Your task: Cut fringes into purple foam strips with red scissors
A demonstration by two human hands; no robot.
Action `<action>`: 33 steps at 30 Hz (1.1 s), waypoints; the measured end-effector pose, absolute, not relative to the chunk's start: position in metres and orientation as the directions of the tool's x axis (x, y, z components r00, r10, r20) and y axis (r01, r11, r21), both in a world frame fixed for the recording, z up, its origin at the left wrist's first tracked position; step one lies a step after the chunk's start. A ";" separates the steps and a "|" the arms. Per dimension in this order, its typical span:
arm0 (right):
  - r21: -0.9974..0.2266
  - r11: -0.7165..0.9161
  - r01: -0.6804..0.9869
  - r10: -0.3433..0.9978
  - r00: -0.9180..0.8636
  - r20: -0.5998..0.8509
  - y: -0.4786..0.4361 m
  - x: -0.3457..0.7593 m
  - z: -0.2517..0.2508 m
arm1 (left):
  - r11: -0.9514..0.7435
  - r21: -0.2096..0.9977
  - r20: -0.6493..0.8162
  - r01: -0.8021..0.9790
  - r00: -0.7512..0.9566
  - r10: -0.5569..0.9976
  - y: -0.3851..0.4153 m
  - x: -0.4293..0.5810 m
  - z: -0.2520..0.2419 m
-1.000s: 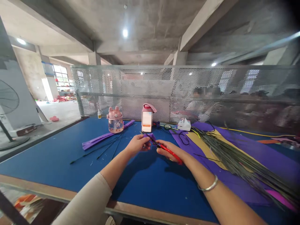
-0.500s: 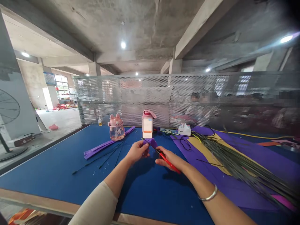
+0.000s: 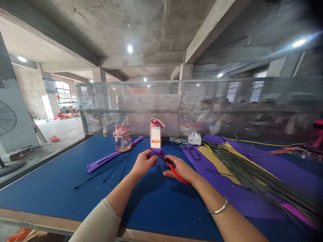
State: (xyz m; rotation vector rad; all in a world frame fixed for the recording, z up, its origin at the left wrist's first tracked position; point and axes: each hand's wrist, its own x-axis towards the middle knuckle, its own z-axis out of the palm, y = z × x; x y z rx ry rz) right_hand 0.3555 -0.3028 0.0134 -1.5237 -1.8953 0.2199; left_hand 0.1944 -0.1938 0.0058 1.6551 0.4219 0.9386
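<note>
Purple piece (image 3: 156, 153) up off the blue table (image 3: 151, 210), between the two hands, just in front of an upright phone (image 3: 155, 135). Left hand (image 3: 142, 164) pinches its left side, thumb uppermost; the other fingers are partly hidden. Right hand (image 3: 180, 167) grasps scissors (image 3: 178, 174) by the red handles, dark blades running up to the piece and overlapping it in this view; cannot tell whether they are parted or closed

Handling, by judgement: the piece looks like thin crepe paper or cloth — very light, limp, apt to crease or tear if tugged, not slippery. Best held near the edge in a thumb-and-finger pinch, close to the blades so it stays taut, fingertips off their line. Scissors should be stiff and heavier, safest by the handles

Around: long purple strips (image 3: 103, 162) lie left, loose dark stems (image 3: 92, 178) beside them, near a pink-topped jar (image 3: 122, 138). To the right, a bundle of green stems (image 3: 242, 165) rests over purple sheets (image 3: 227, 196) — these look similarly soft, the stems thin and springy
</note>
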 end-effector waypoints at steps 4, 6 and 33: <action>-0.552 0.312 0.773 0.906 -0.068 0.417 -0.304 0.349 0.015 | -0.343 0.918 0.392 -0.199 0.588 0.708 -0.195 0.196 0.007; -0.563 0.321 0.761 0.902 -0.064 0.427 -0.303 0.348 0.016 | -0.336 0.917 0.397 -0.216 0.580 0.711 -0.195 0.197 0.007; -0.687 0.411 0.599 0.909 -0.218 0.354 -0.301 0.356 0.012 | -0.251 0.934 0.356 -0.255 0.575 0.737 -0.195 0.195 0.012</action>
